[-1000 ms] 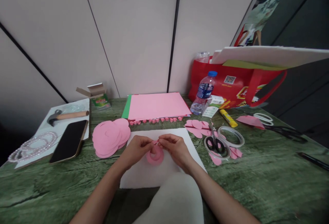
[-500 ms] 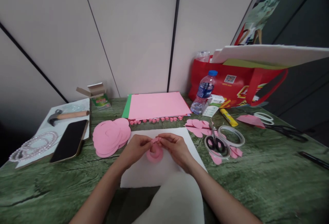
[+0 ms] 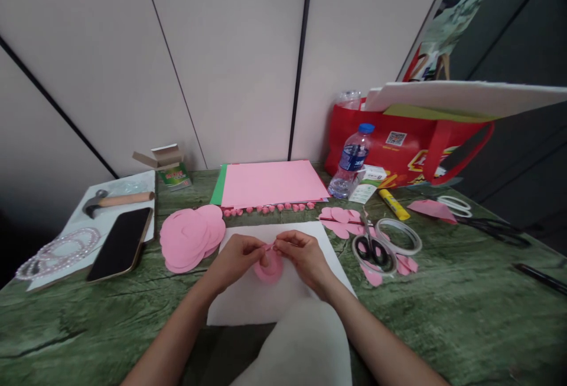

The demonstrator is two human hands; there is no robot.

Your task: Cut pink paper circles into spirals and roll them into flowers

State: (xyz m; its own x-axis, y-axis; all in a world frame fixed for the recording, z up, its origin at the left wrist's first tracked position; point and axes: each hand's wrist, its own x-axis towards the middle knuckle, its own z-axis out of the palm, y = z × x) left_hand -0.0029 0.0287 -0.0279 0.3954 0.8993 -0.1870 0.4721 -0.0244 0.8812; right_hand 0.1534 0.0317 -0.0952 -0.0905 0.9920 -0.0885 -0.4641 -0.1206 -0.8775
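My left hand (image 3: pixel 237 259) and my right hand (image 3: pixel 301 255) meet over a white sheet (image 3: pixel 274 294) at the near middle of the table. Both pinch the top end of a pink paper spiral strip (image 3: pixel 269 269), whose loose coil hangs down between them onto the sheet. Fingers of both hands are closed on the strip. A stack of pink paper circles (image 3: pixel 191 236) lies just left of my left hand.
A phone (image 3: pixel 120 243), hammer (image 3: pixel 116 200) and bead string (image 3: pixel 57 251) lie at the left. Pink sheets (image 3: pixel 272 182) and a row of small pink rolls (image 3: pixel 268 208) sit behind. Scissors (image 3: pixel 374 248), tape rings (image 3: pixel 401 235), a glue stick (image 3: pixel 393 203), water bottle (image 3: pixel 352 161) and red bag (image 3: pixel 411 143) stand right.
The coil of the pink strip has tightened a little and my fingers have shifted slightly on its end. Both hands stay in the same place.
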